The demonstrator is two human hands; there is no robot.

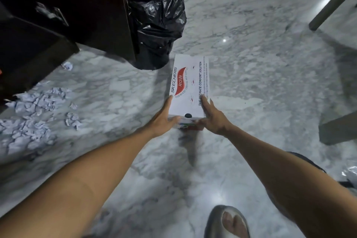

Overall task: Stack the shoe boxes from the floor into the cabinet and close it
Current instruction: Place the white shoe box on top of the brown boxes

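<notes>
Gripping white red-printed shoe box (188, 87), both hands.

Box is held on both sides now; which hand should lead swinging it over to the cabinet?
Probably the left hand. It holds the shoe box on the side facing the dark cabinet, which stands up-left. The right hand holds the far side and can follow, steadying.
</notes>
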